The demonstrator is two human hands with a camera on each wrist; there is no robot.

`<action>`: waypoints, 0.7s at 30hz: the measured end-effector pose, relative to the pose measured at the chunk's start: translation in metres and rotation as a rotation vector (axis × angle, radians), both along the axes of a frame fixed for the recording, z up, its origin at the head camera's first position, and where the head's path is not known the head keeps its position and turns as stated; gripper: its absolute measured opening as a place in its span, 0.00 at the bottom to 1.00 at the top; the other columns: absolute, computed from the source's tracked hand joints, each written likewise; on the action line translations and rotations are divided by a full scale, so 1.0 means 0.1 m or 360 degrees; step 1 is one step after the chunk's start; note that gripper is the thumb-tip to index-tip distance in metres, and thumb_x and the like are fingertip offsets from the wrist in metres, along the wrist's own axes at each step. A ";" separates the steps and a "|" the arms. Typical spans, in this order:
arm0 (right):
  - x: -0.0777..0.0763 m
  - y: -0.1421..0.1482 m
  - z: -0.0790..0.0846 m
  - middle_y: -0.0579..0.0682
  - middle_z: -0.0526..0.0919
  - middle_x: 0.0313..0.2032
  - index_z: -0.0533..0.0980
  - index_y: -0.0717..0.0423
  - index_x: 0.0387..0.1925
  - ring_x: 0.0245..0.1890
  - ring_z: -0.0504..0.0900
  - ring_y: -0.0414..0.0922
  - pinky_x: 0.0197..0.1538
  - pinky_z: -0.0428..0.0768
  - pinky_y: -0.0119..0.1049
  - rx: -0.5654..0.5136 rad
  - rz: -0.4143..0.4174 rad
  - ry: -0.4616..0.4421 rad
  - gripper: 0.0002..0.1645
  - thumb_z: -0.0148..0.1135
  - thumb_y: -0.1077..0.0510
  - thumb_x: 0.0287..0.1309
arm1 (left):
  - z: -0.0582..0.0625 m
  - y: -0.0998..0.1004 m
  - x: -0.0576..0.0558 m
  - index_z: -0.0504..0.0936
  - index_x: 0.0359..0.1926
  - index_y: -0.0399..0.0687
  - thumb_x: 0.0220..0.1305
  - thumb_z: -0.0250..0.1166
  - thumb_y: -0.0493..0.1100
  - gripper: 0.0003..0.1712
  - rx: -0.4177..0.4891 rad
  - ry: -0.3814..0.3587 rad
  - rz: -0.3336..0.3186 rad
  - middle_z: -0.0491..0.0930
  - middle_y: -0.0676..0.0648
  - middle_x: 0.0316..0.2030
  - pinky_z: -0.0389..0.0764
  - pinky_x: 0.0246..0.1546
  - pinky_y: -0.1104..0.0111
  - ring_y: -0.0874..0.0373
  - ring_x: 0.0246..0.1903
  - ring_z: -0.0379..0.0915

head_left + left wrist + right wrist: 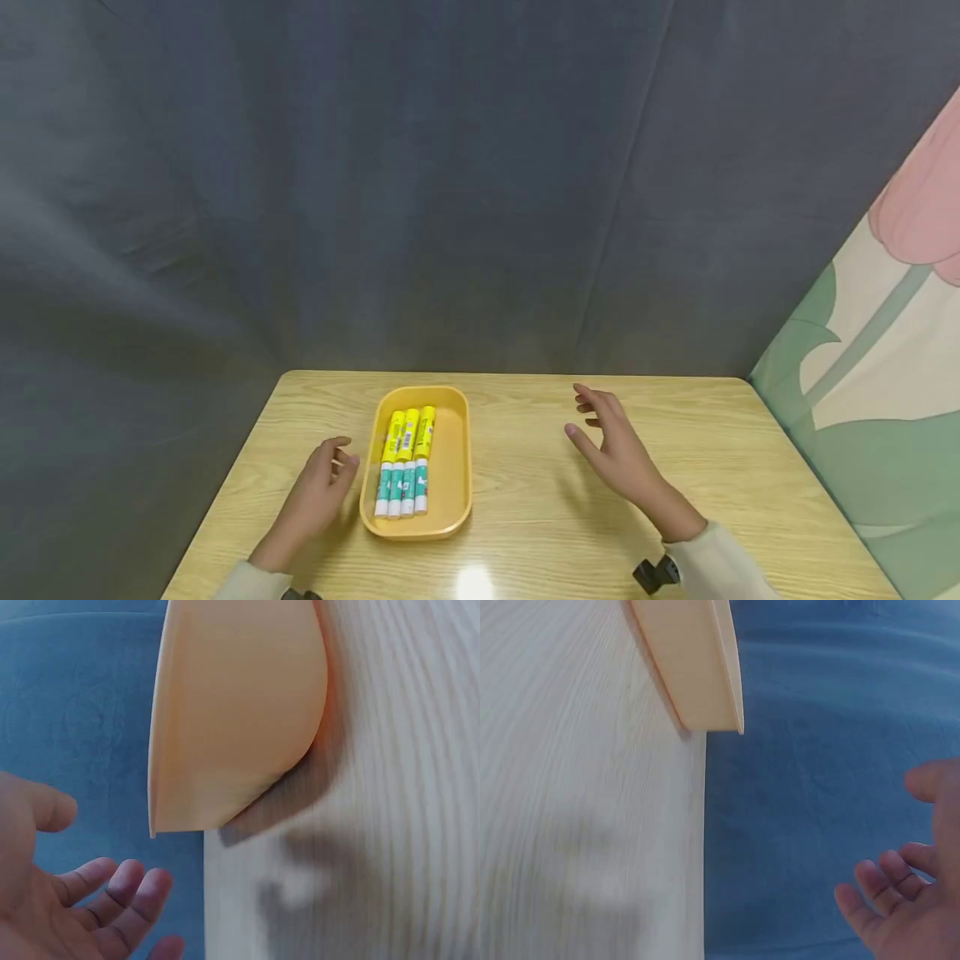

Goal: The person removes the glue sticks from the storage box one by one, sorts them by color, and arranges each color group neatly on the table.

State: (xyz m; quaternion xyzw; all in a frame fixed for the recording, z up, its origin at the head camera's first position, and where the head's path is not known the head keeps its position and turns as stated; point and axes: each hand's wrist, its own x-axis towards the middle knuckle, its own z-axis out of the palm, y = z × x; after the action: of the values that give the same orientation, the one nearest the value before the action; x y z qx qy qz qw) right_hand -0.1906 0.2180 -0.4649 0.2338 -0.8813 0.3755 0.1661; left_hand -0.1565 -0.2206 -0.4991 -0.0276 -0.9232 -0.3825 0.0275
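A yellow-orange tray (450, 492) lies on the wooden table, left of the middle. In it are two rows of what look like glue sticks: three yellow sticks (407, 435) at the far end and several teal-and-white sticks (402, 490) nearer me. They fill the tray's left part. My left hand (318, 487) hovers just left of the tray, fingers relaxed and holding nothing; the left wrist view shows it apart from the tray's side (240, 705). Well to the right of the tray, my right hand (618, 446) is held above the table with loose fingers and nothing in them.
The wooden table (525, 517) ends at the back against a dark grey-blue curtain (450, 208). A panel with a tulip print (885, 350) stands along the right side. Dark wrist devices (656, 575) sit at the sleeves.
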 end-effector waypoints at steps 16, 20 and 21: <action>-0.21 -0.32 -0.20 0.59 0.74 0.54 0.66 0.60 0.66 0.51 0.77 0.52 0.51 0.79 0.39 -0.0512 0.0112 -0.0616 0.30 0.59 0.53 0.68 | -0.10 0.07 0.01 0.66 0.61 0.35 0.77 0.49 0.42 0.19 0.0521 -0.0262 0.0069 0.73 0.38 0.46 0.81 0.35 0.62 0.50 0.39 0.76; -0.24 -0.47 -0.16 0.58 0.75 0.56 0.66 0.60 0.67 0.52 0.78 0.50 0.52 0.78 0.37 -0.0594 0.0121 -0.0830 0.31 0.59 0.52 0.68 | -0.12 0.08 0.01 0.66 0.61 0.33 0.76 0.49 0.38 0.18 0.0578 -0.0303 0.0102 0.73 0.38 0.46 0.82 0.36 0.63 0.50 0.42 0.78; -0.23 -0.51 -0.11 0.59 0.75 0.56 0.65 0.61 0.67 0.52 0.78 0.50 0.53 0.78 0.38 -0.0602 0.0134 -0.0872 0.31 0.59 0.52 0.68 | -0.13 0.08 0.00 0.66 0.61 0.33 0.76 0.50 0.38 0.18 0.0585 -0.0310 0.0109 0.73 0.38 0.46 0.82 0.36 0.64 0.50 0.42 0.78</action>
State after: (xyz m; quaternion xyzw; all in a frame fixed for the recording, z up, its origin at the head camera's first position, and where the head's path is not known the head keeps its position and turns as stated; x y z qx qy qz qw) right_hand -0.2136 0.1670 -0.4761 0.1254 -0.7975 0.5879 -0.0520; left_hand -0.1560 -0.2126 -0.5118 0.0465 -0.8365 -0.5442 -0.0443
